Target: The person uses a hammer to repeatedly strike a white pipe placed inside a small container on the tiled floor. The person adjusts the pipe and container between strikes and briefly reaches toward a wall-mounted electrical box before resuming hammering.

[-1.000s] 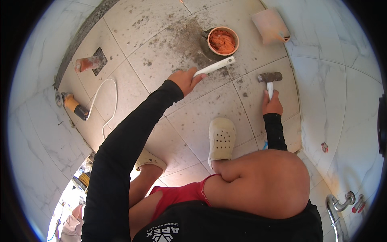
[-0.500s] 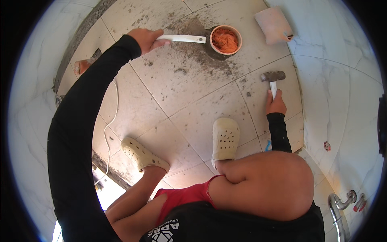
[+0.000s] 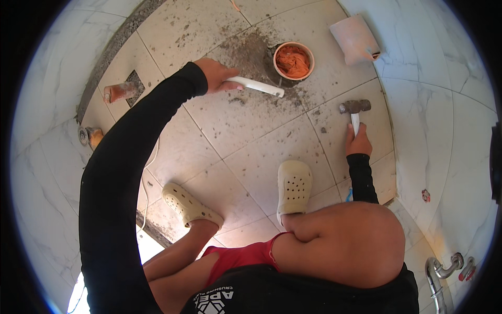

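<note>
My left hand (image 3: 217, 77) is closed round a white, bar-like handle (image 3: 259, 87) with a small hole near its end. Whatever lies at its other end is hidden by the hand. The bar's free end points right and toward me, over the dusty floor just short of an open round pipe (image 3: 312, 65). Orange cloth (image 3: 293, 62) is bunched inside that pipe. Over to the right, my right hand (image 3: 357, 141) grips the short white handle of a club hammer (image 3: 355, 107), its dark, dirty head pointing away from me.
A pale pinkish pipe piece (image 3: 355, 39) lies by the right wall. At the left, a reddish pipe stub (image 3: 119, 92) sits beside a square hole (image 3: 135, 86). Grit covers the tiles (image 3: 246, 133) near the round pipe. Chrome plumbing (image 3: 436, 272) stands low on the right.
My left hand has moved right and toward me. The white bar has swung so its free end dips below the pipe's rim. The right hand keeps hold of the hammer in nearly the same place.
</note>
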Available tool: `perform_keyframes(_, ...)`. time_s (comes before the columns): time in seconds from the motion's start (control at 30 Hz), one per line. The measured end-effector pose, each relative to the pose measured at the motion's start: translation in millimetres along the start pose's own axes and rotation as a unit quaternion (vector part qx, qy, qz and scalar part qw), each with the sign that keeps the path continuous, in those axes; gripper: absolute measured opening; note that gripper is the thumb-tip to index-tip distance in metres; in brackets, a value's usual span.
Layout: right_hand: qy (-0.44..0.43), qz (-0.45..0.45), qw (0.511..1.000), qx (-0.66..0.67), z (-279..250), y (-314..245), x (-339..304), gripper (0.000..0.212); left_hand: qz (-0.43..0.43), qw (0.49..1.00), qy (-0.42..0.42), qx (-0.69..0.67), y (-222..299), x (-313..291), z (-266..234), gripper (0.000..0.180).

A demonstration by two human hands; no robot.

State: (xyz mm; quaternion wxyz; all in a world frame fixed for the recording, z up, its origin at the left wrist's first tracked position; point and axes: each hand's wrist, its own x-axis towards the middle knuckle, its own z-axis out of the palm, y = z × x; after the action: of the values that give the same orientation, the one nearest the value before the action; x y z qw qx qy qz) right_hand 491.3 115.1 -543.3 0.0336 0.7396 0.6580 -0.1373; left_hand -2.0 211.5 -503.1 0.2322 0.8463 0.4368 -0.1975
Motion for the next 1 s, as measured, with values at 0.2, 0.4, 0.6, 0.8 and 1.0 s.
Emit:
perform_keyframes(0.2, 0.007, 0.002, 1.0, -0.006, 0.5, 2.1, 0.0, 0.037, -0.02, 0.989, 0.065, 0.13, -47.0, 15.9, -48.2, 0.055)
perform_keyframes(0.4, 0.005, -0.005, 1.0, 0.006, 0.8, 1.6, -0.4, 0.036, 0.017, 0.997, 0.045, 0.062, -18.8, -15.4, -36.6, 0.055)
perform_keyframes(0.6, 0.006, -0.005, 1.0, -0.008, 0.5, 0.0, -0.8, 0.037, 0.047, 0.998, 0.037, 0.032, -2.3, -9.0, -13.3, 0.054)
perform_keyframes(0.8, 0.006, -0.001, 1.0, -0.004, 1.0, 0.4, 1.0, 0.038, 0.074, 0.992, -0.008, 0.101, -27.9, 33.7, -45.5, 0.05)
perform_keyframes(1.0, 0.006, -0.003, 1.0, 0.009, 0.8, 2.8, -1.3, 0.037, 0.082, 0.984, -0.01, 0.156, -47.6, 42.0, -78.6, 0.052)
